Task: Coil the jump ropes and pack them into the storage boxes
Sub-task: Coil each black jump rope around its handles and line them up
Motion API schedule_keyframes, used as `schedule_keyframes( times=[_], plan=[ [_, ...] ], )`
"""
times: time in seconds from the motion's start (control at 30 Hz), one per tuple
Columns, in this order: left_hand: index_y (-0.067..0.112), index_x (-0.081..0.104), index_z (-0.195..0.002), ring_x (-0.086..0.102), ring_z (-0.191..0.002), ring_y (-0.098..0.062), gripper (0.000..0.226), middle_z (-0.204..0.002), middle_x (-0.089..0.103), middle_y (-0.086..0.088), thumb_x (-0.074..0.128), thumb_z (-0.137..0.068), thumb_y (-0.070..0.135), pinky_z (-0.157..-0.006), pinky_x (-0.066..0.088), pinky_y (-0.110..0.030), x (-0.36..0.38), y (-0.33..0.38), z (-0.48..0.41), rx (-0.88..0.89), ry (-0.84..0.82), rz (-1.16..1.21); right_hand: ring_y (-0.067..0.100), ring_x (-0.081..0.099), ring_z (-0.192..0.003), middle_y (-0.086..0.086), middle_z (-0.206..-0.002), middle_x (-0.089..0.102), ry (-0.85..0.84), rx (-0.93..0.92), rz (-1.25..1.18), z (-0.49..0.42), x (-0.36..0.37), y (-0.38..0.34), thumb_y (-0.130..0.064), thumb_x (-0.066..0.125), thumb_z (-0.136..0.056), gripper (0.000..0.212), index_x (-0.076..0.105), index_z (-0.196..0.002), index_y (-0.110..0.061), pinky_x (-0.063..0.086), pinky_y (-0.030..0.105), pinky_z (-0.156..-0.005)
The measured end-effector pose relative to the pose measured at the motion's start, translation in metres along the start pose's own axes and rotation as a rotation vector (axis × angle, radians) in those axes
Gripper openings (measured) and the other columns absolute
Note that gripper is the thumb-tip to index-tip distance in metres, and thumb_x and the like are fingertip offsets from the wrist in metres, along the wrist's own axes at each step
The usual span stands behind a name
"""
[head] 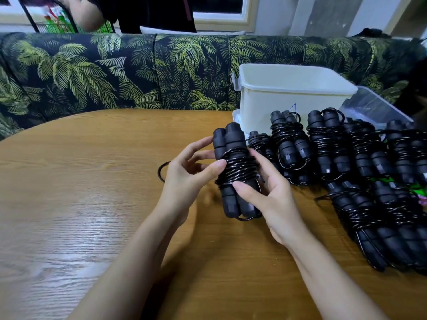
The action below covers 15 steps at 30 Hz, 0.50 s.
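A loose loop of black cord is lying on the wooden table, peeking out from behind the left hand. That hand is reaching in from the near left with its forearm angled up. Its thumb is pressing the coils and its curled fingers are touching the far side, so it is pinching the jump rope. The rope is being held just above the table's middle. Its two handles are standing side by side, long axis nearly upright, tops leaning slightly left and away, with cord wound crosswise round the middle. The right hand is cupping it from the right, thumb across the lower front and fingers wrapped behind. Farther right, coiled ropes are lying in rows, with a white storage box standing behind them.
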<state>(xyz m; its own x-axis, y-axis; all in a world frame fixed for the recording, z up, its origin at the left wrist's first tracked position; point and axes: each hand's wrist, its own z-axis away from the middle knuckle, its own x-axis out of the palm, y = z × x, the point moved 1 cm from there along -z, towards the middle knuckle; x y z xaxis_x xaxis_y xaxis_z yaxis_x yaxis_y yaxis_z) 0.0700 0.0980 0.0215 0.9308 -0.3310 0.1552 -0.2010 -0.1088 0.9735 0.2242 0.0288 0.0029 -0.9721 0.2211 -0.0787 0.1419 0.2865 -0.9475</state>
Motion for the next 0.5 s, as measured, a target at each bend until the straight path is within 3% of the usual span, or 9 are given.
schedule_keyframes(
  times=[0.23, 0.4, 0.5],
  plan=[
    [0.026, 0.054, -0.129, 0.069, -0.094, -0.011, 0.054, -0.099, 0.075, -0.003, 0.070, -0.078, 0.025, -0.081, 0.053, -0.022, 0.0018, -0.0019, -0.0001, -0.012, -0.087, -0.003, 0.007, 0.053, -0.129, -0.011, -0.136, 0.059, 0.024, -0.005, -0.002, 0.0007, 0.0012, 0.0010, -0.021, 0.075, -0.079, 0.065, 0.049, -0.136, -0.038, 0.043, 0.027, -0.105],
    [0.029, 0.056, -0.126, 0.067, -0.090, -0.007, 0.053, -0.098, 0.072, -0.008, 0.070, -0.074, 0.026, -0.080, 0.051, -0.017, -0.0021, 0.0001, -0.0030, -0.034, -0.069, 0.026, 0.015, 0.060, -0.121, -0.001, -0.124, 0.068, -0.026, 0.043, -0.148, 0.0001, 0.0001, -0.0027, -0.017, 0.073, -0.081, 0.057, 0.053, -0.132, -0.034, 0.050, 0.032, -0.097],
    [0.023, 0.056, -0.131, 0.067, -0.086, -0.008, 0.061, -0.091, 0.072, -0.006, 0.073, -0.073, 0.028, -0.077, 0.050, -0.016, -0.0037, -0.0002, -0.0032, -0.046, -0.038, 0.034, 0.013, 0.059, -0.123, -0.004, -0.128, 0.065, -0.048, 0.075, -0.181, 0.0005, 0.0007, -0.0023, -0.021, 0.071, -0.082, 0.057, 0.052, -0.134, -0.036, 0.052, 0.033, -0.097]
  ],
)
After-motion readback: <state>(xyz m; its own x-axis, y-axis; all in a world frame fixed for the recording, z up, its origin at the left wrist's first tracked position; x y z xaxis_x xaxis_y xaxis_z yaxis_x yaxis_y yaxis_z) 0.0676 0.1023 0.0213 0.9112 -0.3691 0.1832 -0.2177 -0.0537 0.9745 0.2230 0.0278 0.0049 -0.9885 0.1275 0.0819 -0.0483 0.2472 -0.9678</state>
